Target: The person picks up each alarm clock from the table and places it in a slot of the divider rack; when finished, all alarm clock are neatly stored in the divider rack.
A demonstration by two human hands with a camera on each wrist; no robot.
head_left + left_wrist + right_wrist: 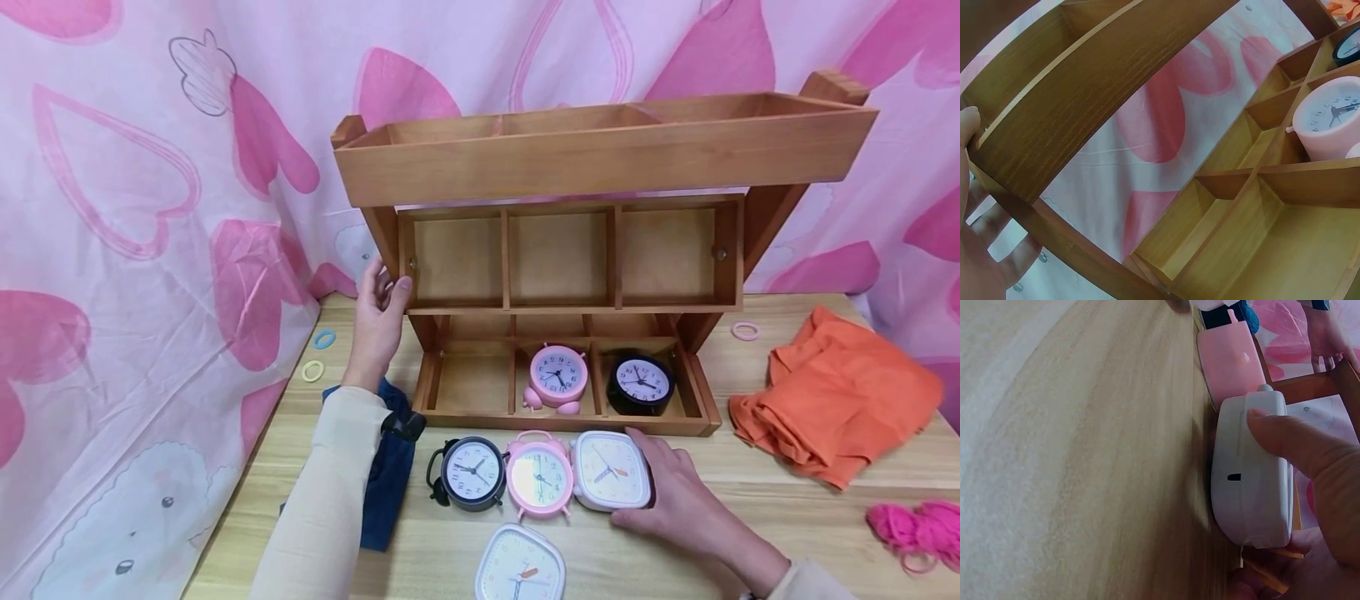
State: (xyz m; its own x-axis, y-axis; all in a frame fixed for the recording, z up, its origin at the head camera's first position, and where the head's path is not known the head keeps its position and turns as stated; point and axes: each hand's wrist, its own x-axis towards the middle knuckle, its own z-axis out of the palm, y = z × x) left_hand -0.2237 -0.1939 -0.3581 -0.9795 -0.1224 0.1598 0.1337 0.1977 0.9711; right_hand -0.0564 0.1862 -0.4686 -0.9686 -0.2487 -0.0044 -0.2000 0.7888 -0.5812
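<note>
My left hand grips the left side of a three-tier wooden shelf; its thumb lies at the end of the middle tray and its fingers reach round the side post. With my right hand I hold a square white alarm clock by its side, thumb at the near edge. That clock stands at the right end of a row, beside a pink clock and a black clock. In the right wrist view the white clock's side shows between thumb and fingers.
In the bottom tray sit a pink twin-bell clock and a round black clock. Another white clock lies nearer. Orange cloth and pink yarn lie right, dark blue cloth left. Small rings lie about.
</note>
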